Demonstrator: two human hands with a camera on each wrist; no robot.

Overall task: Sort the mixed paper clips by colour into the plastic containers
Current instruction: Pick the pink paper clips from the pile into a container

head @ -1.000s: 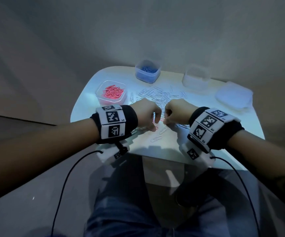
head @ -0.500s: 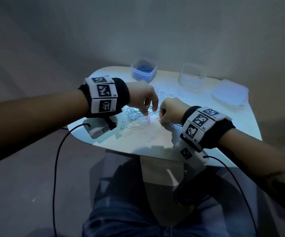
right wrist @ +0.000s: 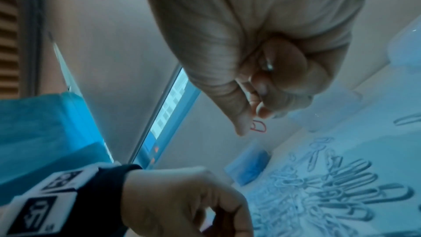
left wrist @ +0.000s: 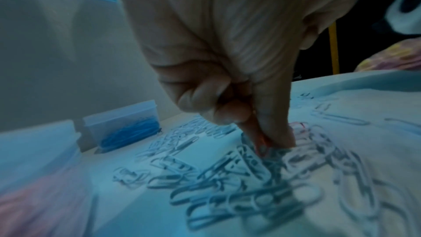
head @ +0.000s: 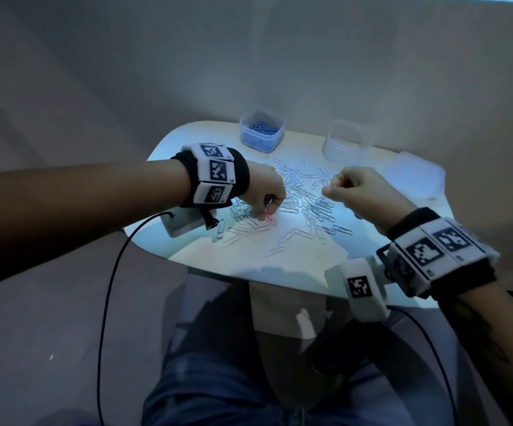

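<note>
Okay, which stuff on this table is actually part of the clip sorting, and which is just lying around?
Part of the job:
- loose paper clips
- blue-clip container
- clear container
- red clip pinched by right hand
- left hand picking in the pile

Just lying about:
- flat lid
- black cables

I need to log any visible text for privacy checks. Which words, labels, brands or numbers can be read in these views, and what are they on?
No readable words, brands or numbers.
Left wristband: black-and-white square code markers; a tiny mark at one corner is too small to read.
Right wristband: the same kind of markers, with small print too small to read.
Containers and paper clips: no labels visible.
</note>
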